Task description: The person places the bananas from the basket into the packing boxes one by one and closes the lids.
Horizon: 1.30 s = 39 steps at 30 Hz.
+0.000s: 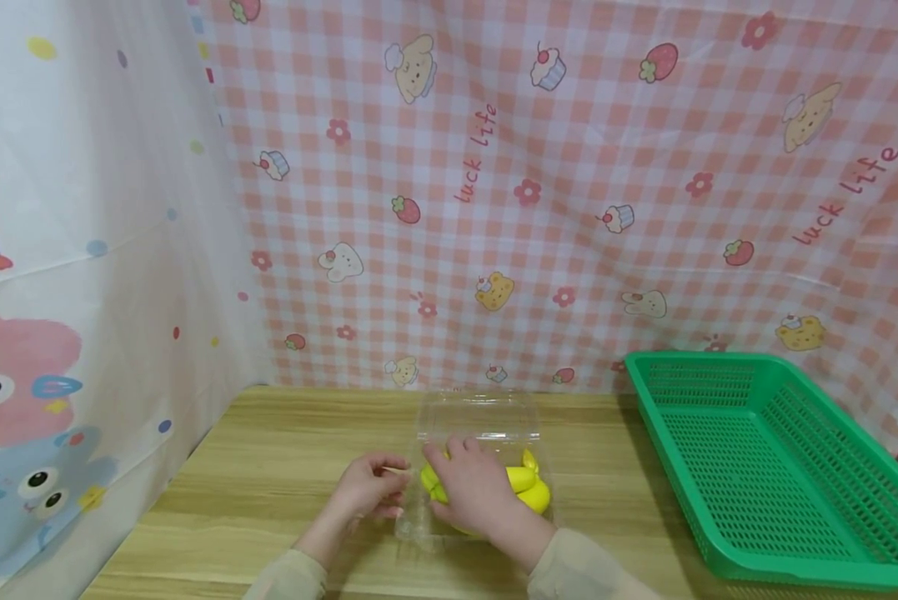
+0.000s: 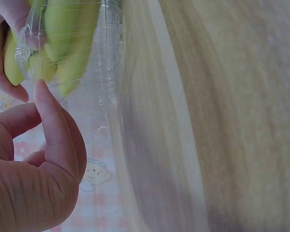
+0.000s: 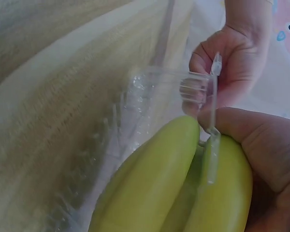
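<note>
A clear plastic clamshell box [image 1: 480, 435] stands on the wooden table with its lid raised at the back. Inside lies a bunch of yellow bananas [image 1: 534, 493], greenish toward the tips in the right wrist view. My right hand [image 1: 474, 492] grips the bananas from above, its thumb [image 3: 246, 123] along one of them; the hand hides the middle of the bunch. At the box's left side, my left hand [image 1: 373, 487] pinches the edge of the clear wall, one fingertip [image 2: 41, 87] right at the rim.
A green slotted basket [image 1: 689, 492] stands at the right of the table [image 1: 283, 450]. Behind the table hangs a pink checked cloth [image 1: 449, 250], and a white patterned cloth [image 1: 141, 292] hangs on the left.
</note>
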### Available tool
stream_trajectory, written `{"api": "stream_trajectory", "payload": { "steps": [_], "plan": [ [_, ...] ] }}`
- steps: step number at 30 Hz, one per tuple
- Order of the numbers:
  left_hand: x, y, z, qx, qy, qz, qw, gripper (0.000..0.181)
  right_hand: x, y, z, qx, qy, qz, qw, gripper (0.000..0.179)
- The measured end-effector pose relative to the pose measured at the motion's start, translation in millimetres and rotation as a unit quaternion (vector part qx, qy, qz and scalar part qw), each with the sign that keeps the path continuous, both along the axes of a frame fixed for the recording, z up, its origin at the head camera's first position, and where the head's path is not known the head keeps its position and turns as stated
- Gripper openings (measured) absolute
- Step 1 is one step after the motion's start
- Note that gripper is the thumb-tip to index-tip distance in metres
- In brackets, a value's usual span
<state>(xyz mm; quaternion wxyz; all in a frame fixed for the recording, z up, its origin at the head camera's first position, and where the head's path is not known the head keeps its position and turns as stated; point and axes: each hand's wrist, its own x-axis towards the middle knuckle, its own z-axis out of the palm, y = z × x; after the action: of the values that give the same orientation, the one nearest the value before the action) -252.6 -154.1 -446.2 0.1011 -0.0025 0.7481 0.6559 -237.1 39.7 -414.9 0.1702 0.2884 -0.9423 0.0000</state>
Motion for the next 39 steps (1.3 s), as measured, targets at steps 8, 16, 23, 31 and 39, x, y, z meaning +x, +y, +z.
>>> {"api": "stream_trajectory", "payload": {
  "steps": [8,16,23,31,39],
  "plan": [
    [-0.8,-0.2,-0.6,-0.002,0.001,-0.002,1.0000,0.032,-1.8,-5.0,-7.5,0.005,-0.004,-0.018,0.9998,0.067],
    [-0.4,-0.2,0.2,0.003,-0.001,-0.003,1.0000,0.031,-4.5,-4.8,-8.8,0.006,-0.018,-0.008,0.9998,0.074],
    [-1.7,0.3,-1.5,0.004,-0.001,0.000,1.0000,0.030,-3.1,2.6,-4.3,-0.049,-0.065,0.012,0.9966,0.077],
    [-1.7,1.0,-3.5,0.009,-0.001,0.008,0.9999,0.030,0.2,20.3,-1.4,-0.097,-0.069,0.033,0.9924,0.077],
    [1.4,1.4,-0.1,0.006,0.005,0.008,0.9999,0.029,3.6,43.8,-2.1,-0.153,-0.037,0.058,0.9858,0.070]
  ]
}}
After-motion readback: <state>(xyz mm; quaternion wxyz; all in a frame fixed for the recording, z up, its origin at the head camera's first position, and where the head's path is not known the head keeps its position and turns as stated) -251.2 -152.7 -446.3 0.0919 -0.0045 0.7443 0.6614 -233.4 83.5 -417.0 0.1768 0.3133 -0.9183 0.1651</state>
